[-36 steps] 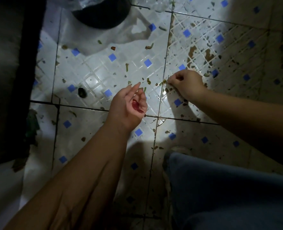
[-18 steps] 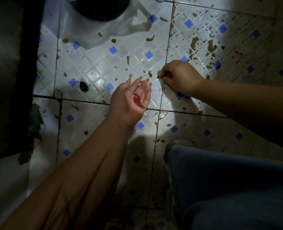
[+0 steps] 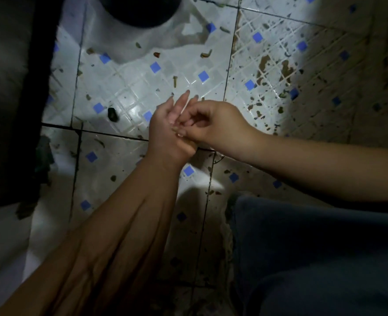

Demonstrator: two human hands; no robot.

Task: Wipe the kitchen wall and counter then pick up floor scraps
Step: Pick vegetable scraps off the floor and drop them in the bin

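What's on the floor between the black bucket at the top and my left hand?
In the head view, white tile with blue squares lies between the bucket and the left hand, carrying a grey wet patch and small scraps, including a green stem piece.

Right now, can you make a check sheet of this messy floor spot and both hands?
Surface: white tiled floor with small blue squares, wet-looking and stained brown on the right.
Job's things: small green and brown food scraps scattered on the tiles; a tiny bit pinched at the fingertips.
Clutter: dark lump on a tile.
Grippers: left hand open, palm up; right hand pinches a bit over that palm.
Cables: nothing seen.
Surroundings: round black container at top; dark cabinet edge at left; blue trouser leg.
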